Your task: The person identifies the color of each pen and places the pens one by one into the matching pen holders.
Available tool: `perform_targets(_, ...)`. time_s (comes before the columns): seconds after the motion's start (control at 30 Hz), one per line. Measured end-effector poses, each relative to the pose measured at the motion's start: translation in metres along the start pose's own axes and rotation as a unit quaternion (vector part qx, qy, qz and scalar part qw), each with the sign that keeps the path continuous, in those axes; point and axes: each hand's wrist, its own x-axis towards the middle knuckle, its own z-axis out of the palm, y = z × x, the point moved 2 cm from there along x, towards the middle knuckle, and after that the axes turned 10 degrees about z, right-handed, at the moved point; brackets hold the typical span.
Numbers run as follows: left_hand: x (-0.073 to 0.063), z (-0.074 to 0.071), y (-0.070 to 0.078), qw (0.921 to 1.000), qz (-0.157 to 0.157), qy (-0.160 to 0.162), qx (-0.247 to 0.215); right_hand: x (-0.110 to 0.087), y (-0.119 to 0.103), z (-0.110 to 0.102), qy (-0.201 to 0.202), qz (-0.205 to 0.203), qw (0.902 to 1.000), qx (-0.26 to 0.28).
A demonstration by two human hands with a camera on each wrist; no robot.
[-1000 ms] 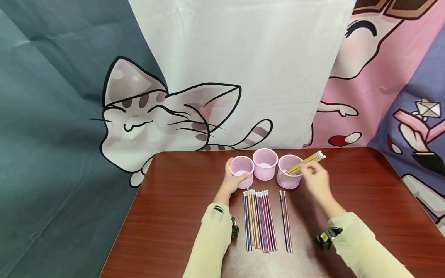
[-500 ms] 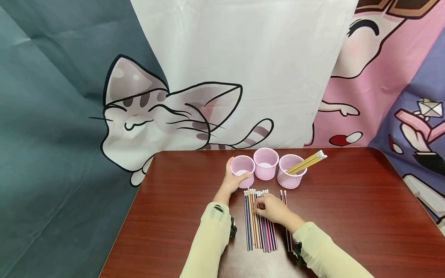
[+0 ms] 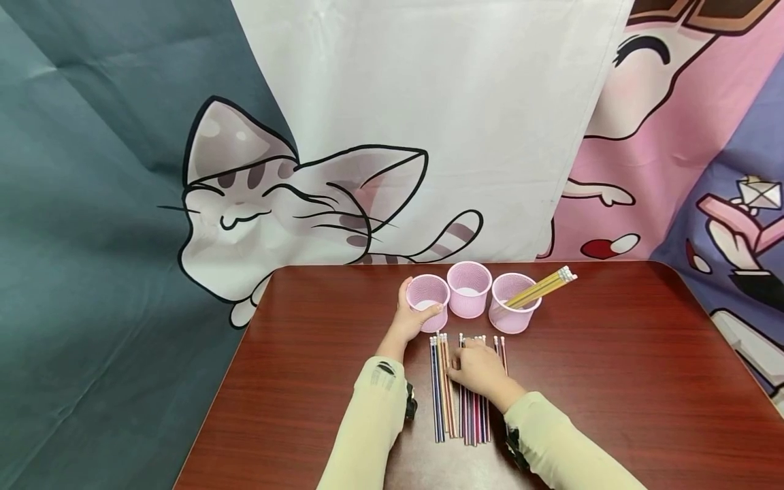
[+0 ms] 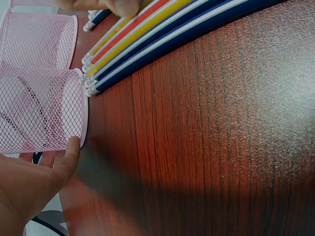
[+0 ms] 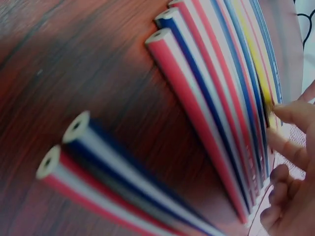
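Note:
My left hand (image 3: 409, 321) holds the leftmost pink mesh cup (image 3: 427, 289), thumb at its near side and fingers around its outer side. My right hand (image 3: 480, 369) is over the row of pencils, fingers bent. In the right wrist view, its thumb and a fingertip pinch a yellow pencil (image 5: 259, 64) at the far side of the red and blue pencils (image 5: 209, 93). To the left lie yellow, orange and dark blue pencils (image 3: 439, 395), parallel on the table. The hand hides the upper part of the middle group.
Two more pink mesh cups stand beside the held one: a middle cup (image 3: 468, 299) and a right cup (image 3: 513, 321) with several yellow pencils (image 3: 540, 287) leaning out. A blue and a red pencil (image 5: 83, 191) lie apart on the right of the brown table (image 3: 625, 381). A printed curtain hangs behind.
My right hand left the yellow pencils in the right cup and came down to the row. The red and blue pencils there shifted slightly right, opening a gap. The left hand stays put.

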Motion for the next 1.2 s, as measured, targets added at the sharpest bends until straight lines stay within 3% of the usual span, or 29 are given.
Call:
perform_targets(0.27,-0.001,0.000,0.002,1.0000,0.001,0.005,0.003,0.003,-0.006,-0.002,-0.062,0.085,0.9938,-0.038)
perform_targets(0.4,0.001,0.000,-0.001,1.0000,0.002,0.002,0.000,0.004,-0.007,-0.003,-0.064,0.099,0.9915,-0.054)
perform_targets(0.63,0.013,0.002,-0.037,1.0000,-0.001,0.002,-0.001,0.003,-0.009,-0.004,-0.044,0.096,0.9915,-0.076)
perform_targets(0.9,0.014,0.004,-0.042,0.9999,-0.004,0.007,0.014,0.007,-0.003,-0.002,-0.065,0.124,0.9894,-0.039)
perform_targets(1.2,0.013,0.003,-0.041,0.9998,-0.002,0.009,0.017,0.010,0.006,-0.014,-0.018,0.134,0.9905,0.024)
